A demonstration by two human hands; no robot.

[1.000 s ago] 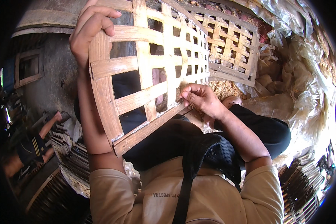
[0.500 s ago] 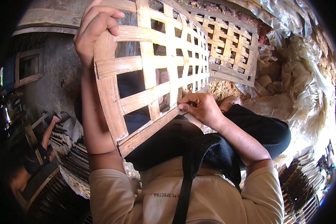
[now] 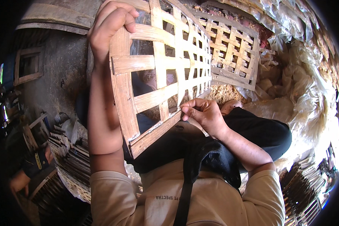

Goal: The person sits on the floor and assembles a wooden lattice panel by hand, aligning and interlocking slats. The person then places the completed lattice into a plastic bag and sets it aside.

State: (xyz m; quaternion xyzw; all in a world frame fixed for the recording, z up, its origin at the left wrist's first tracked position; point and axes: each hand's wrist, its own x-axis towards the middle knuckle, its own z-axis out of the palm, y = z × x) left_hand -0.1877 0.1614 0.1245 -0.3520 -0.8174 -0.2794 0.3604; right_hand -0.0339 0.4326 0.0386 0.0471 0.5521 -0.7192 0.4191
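A woven bamboo lattice panel [image 3: 171, 89] with a flat bamboo frame stands tilted upright above my lap. My left hand [image 3: 110, 28] is closed round the upper part of its left frame strip, fingers curled over the front. Along the near lower frame strip, my right hand [image 3: 205, 116] pinches at the edge where the lattice strips meet the frame. Thumb and forefinger press together there; whether something small sits between them I cannot make out. White residue lines the inner edge of that lower strip.
A second woven lattice panel [image 3: 234, 51] lies on the ground beyond. Crumpled clear plastic sheeting [image 3: 303, 86] spreads along the right. Stacks of bamboo pieces [image 3: 309, 184] stand at lower right, with another stack [image 3: 69, 158] at left. Another person's arm [image 3: 20, 180] shows at far left.
The panel's left side has swung rightward together with my left hand. My right hand stays pinched at the lower strip, shifted slightly. The other person's arm at far left has lowered.
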